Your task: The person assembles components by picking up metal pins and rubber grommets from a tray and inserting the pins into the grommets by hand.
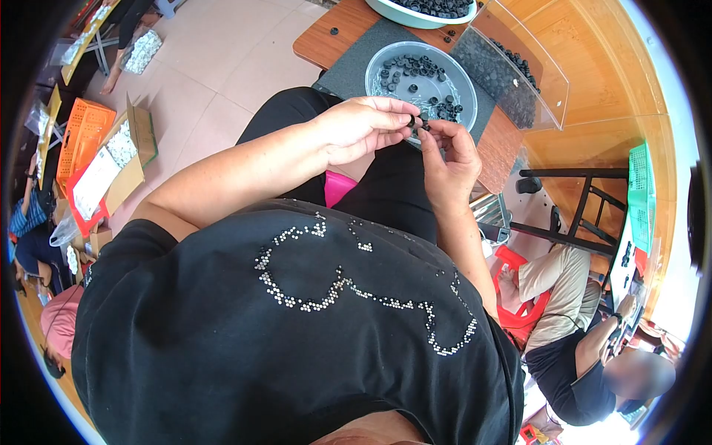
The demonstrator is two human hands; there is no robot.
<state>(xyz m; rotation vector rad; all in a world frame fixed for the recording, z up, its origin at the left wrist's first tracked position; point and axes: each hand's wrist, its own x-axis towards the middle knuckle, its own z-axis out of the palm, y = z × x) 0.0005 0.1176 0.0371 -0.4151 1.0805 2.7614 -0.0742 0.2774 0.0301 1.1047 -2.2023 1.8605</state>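
Observation:
My left hand [362, 127] pinches a small round black part [412, 121] between thumb and fingertips. My right hand [452, 157] meets it from the right, its thumb and fingers closed on a small black part [424, 124] at the same spot. The fingertips cover much of both pieces, so their exact kind cannot be made out. Just beyond the hands, a translucent round basin [373, 61] holds many loose black parts [419, 67] and some thin pale strands. It stands on a dark grey mat [343, 68].
A wooden table [326, 41] carries a pale teal basin [393, 10] of black parts and a clear-walled container [545, 67] with more. At right are a black metal stool frame [571, 174] and a seated person [571, 356]. Orange crates [83, 133] and a cardboard box [141, 133] stand left.

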